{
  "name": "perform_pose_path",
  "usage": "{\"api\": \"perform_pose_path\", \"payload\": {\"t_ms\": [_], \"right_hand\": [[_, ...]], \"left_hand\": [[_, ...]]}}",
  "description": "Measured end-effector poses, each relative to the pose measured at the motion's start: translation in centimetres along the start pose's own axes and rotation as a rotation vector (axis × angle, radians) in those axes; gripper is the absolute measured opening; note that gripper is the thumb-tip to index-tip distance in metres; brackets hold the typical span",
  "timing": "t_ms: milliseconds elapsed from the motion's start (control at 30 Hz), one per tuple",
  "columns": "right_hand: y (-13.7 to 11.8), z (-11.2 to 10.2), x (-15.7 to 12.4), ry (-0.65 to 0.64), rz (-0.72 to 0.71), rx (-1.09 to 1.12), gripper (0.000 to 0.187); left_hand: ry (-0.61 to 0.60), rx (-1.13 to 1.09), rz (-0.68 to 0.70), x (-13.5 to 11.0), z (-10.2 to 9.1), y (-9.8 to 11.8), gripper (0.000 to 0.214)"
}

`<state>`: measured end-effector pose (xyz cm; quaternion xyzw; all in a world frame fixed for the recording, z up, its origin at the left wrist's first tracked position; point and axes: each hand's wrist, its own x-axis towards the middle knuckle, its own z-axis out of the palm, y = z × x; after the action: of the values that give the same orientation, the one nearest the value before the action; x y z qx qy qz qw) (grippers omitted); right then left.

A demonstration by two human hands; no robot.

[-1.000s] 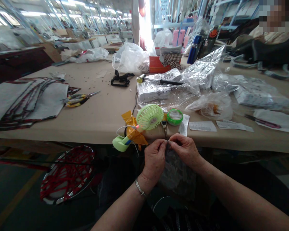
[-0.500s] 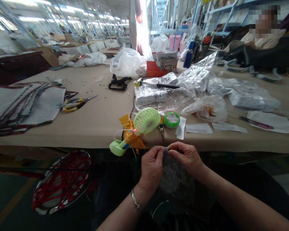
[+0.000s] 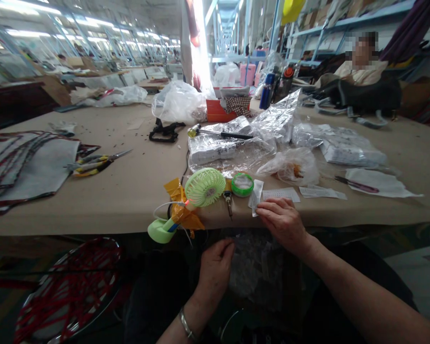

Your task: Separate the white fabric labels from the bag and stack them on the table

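Below the table's edge, my left hand (image 3: pixel 216 267) is closed, with thumb and fingertips pinched together; whatever is between them is too small to make out. My right hand (image 3: pixel 284 222) reaches to the table's front edge, fingers stretched out side by side. Its fingertips touch the lower right side of a narrow white paper strip (image 3: pixel 257 189). Left of the strip are a round green-rimmed container (image 3: pixel 242 184) and a small tool with a metal tip (image 3: pixel 229 203). Printed paper slips (image 3: pixel 282 194) lie just beyond my right hand. A clear plastic bag (image 3: pixel 256 267) hangs dimly below, between my hands.
A light-green fan (image 3: pixel 205 187) with orange tape stands at the table's (image 3: pixel 129 205) front edge. Plastic-wrapped bundles (image 3: pixel 218 148), a hammer (image 3: pixel 222 134) and a knotted bag (image 3: pixel 293 167) lie behind. Leftward are cutters (image 3: pixel 93 164) and bordered fabric pieces (image 3: pixel 32 167). A person (image 3: pixel 360 67) sits far right.
My hands were together, pinching a small pale piece between them. They have separated: the right has moved forward onto the paper strip, while the left has dropped lower. The view has shifted right.
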<state>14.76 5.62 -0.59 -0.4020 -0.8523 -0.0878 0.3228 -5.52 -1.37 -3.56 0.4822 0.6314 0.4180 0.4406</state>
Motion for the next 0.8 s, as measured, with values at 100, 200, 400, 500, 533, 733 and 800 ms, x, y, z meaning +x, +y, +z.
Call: {"api": "perform_pose_path", "payload": {"t_ms": [100,200,400,500,533,733,800], "right_hand": [[0.0,-0.4,-0.3,0.069,-0.007,0.068,0.012],[-0.7,-1.5,-0.9,0.096,-0.069,0.144,0.012],[-3.3,-3.1,-2.9,0.039,-0.198,0.256,0.011],[-2.6,-3.4,-2.8,0.003,-0.154,0.212,0.018],[-2.0,-3.4,-2.5,-0.009,-0.098,0.164,0.024],[1.0,-3.1,-0.8,-0.216,0.213,-0.228,0.043],[1.4,-2.9,-1.1,-0.237,0.195,-0.26,0.033]], "left_hand": [[-0.099,-0.171,-0.065,-0.3,1.1,1.4,0.014],[-0.224,-0.549,-0.268,-0.3,2.5,3.3,0.022],[-0.327,-1.0,-0.436,0.5,4.8,5.9,0.012],[-0.277,-0.951,-0.447,0.6,5.1,6.0,0.007],[-0.264,-0.912,-0.461,0.5,5.1,6.0,0.007],[-0.238,-0.732,-0.506,0.0,5.2,5.2,0.013],[-0.234,-0.711,-0.511,0.0,5.2,4.9,0.012]]}}
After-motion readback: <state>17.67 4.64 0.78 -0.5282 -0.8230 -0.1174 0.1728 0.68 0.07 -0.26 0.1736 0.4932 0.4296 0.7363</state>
